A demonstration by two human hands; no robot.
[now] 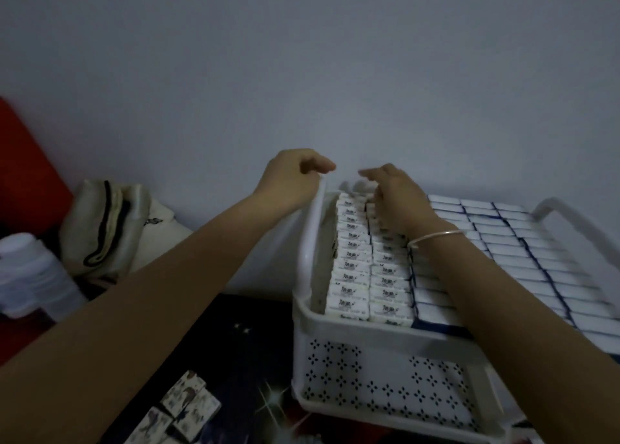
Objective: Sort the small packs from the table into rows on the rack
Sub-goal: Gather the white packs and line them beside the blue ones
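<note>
The fingers (378, 193) of the right hand (401, 208) dip among the packs (352, 265) at the far end of the rack (369, 338), the left hand (295, 178) curls by its corner post (317, 218), grip unclear for both; a careless shove could topple those tight rows.

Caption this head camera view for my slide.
Left hand and right hand at the far end of a white rack lined with rows of small packs; loose packs lie on the table.

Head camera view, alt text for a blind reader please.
A left hand and right hand reach over the far end of a white plastic rack holding rows of small white packs; patterned packs lie on the dark table.
</note>
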